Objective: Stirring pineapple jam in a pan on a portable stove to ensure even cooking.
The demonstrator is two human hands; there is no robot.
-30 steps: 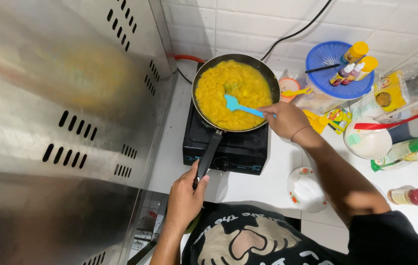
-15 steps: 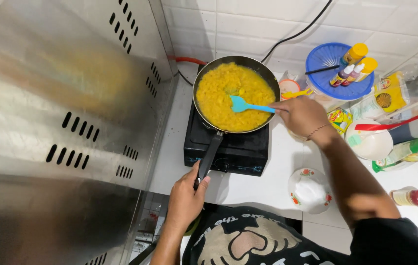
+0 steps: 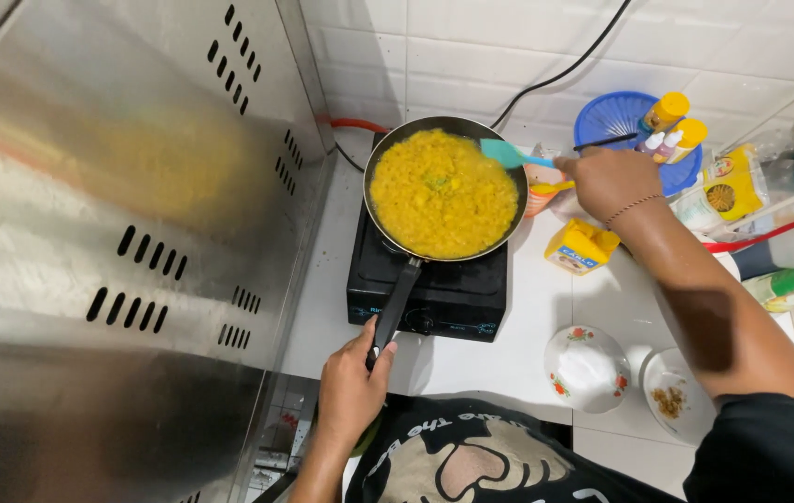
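Left hand (image 3: 350, 387) closed around black handle of round dark frying pan (image 3: 395, 307) full of yellow mash, on black single-burner stove (image 3: 434, 293). Right hand (image 3: 607, 177) gripping teal silicone spatula (image 3: 502, 152) at pan's far rim. Best kept steady, scraping gently inward.

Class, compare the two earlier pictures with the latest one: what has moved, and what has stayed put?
The right hand has drawn the blue spatula from the middle of the yellow food out to the pan's far right rim. The left hand keeps its grip on the pan handle; the pan stays on the black burner.
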